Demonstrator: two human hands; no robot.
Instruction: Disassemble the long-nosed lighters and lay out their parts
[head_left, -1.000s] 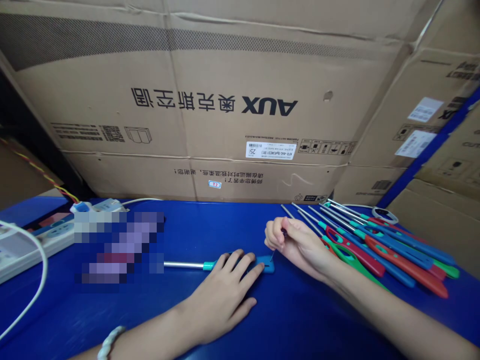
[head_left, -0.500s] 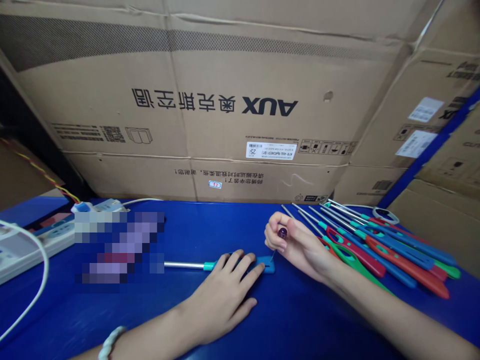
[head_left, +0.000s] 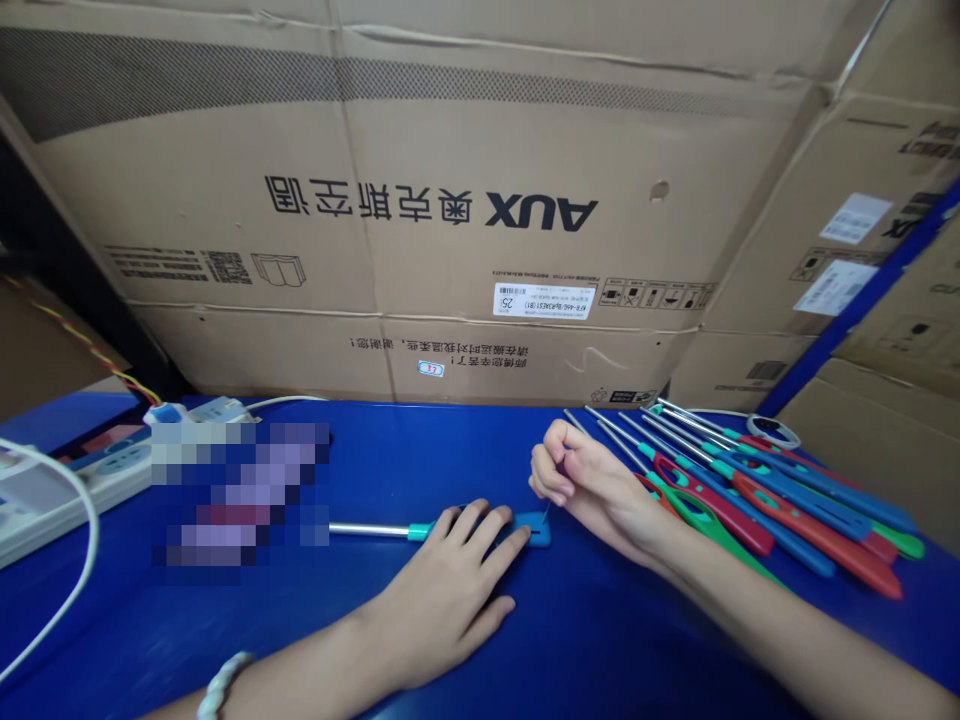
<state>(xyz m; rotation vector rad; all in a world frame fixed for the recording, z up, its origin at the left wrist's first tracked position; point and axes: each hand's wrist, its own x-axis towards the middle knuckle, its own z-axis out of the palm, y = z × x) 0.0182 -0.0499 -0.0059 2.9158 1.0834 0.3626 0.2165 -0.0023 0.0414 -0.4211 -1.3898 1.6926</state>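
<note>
A blue long-nosed gas lighter (head_left: 541,537) lies on the table, its metal tube toward the left and a teal collar between tube and handle. Across the handle, my left hand (head_left: 457,580) holds it down with bent fingers, the thumb sticking out in front. My right hand (head_left: 574,470) is closed in a fist just beyond the handle's right end. From that fist the thin shaft of a screwdriver (head_left: 546,508) slants down to the lighter's end. The fingers hide the screwdriver's handle, and I cannot tell whether its tip sits in a hole.
Several long-nosed lighters (head_left: 795,510) in red, blue, green and orange lie at the right. A white power strip (head_left: 120,470) with cables stands at the left, beside a pixelated patch. Large cardboard (head_left: 420,130) walls off the back of the blue table (head_left: 615,640).
My right fist has turned slightly, so the dark round end of the screwdriver handle no longer shows. My left hand and the lighter have stayed in place.
</note>
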